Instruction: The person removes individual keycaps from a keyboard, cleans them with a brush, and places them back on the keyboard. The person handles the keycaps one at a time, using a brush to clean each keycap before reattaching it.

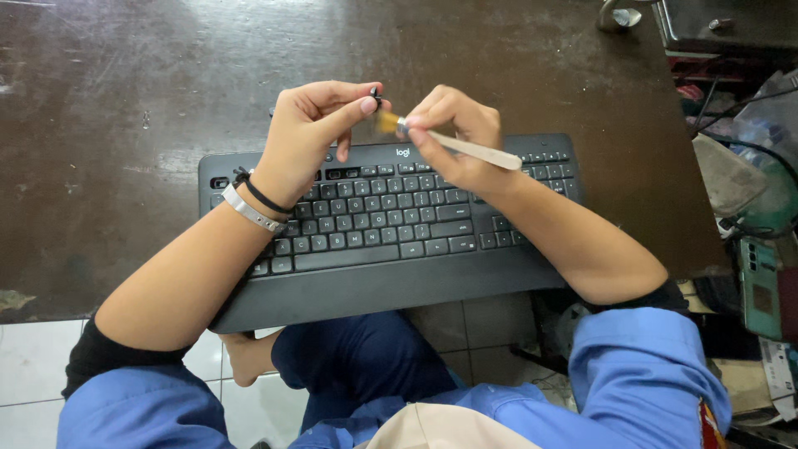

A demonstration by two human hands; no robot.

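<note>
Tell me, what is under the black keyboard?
The black keyboard lies on a dark brown wooden table, its near edge overhanging white floor tiles. The tabletop directly beneath is hidden.

Matt black plastic keyboard (391,224) on worn, scuffed dark wooden table (125,125).

Seen from above, a person's two bare hands meet over a black keyboard (391,224) that overhangs the near edge of a dark brown table (125,125). The left hand (312,133) pinches a small dark piece (375,95) between thumb and fingertips. The right hand (453,133) holds a small brush (445,143), its pale handle pointing right and its yellowish bristles, blurred, just beside the dark piece. Two bracelets (253,204) circle the left wrist.
</note>
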